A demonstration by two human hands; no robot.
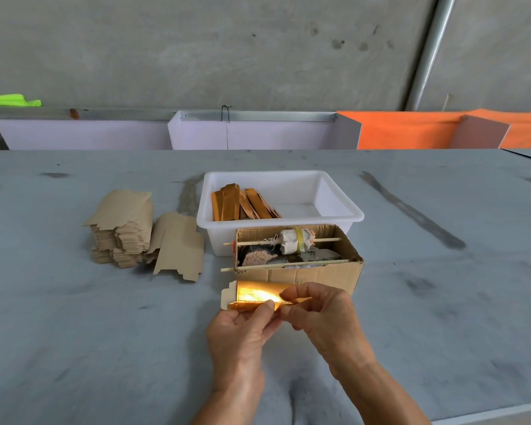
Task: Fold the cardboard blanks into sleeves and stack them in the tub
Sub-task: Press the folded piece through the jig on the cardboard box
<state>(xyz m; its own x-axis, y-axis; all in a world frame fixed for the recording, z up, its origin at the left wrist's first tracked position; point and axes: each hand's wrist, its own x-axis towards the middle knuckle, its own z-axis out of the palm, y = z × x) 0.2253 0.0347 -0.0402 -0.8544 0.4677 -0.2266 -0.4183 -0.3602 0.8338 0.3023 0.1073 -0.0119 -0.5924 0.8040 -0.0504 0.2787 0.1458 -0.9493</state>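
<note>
Grip: both hands on one blank [252,294], half-folded, gold inner face showing, curled over like a tube, held just above the table [74,332] in front of the cardboard box [304,274]. Left hand [242,329] holds it from below w/ thumb pressed on the near edge; right hand [322,311] pinches the right end, fingertips [292,291] curled over the top flap. Both grips narrow, closed on the card.

Judged step: closing the seam, i.e. mating the two long edges. Not yet a finished sleeve.

Surroundings: white tub [334,210] behind the box, w/ a few folded sleeves [242,202] leaning at its left side. Stack of flat blanks [120,231] well to the left, one loose blank [178,250] lying beside it. Box holds a rag bundle on sticks; purpose unclear.

Risks:
- edges misaligned at seam → skewed sleeve; cause: pinch at right end only, left end w/ tab unsupported.
- card springs open if either thumb lifts early.
- crease lands off the score line if pressed too hard.
- box sits btw hands and tub: reaching over could snag the sticks.
- sleeves in the tub lean loosely; a dropped one may topple them.
</note>
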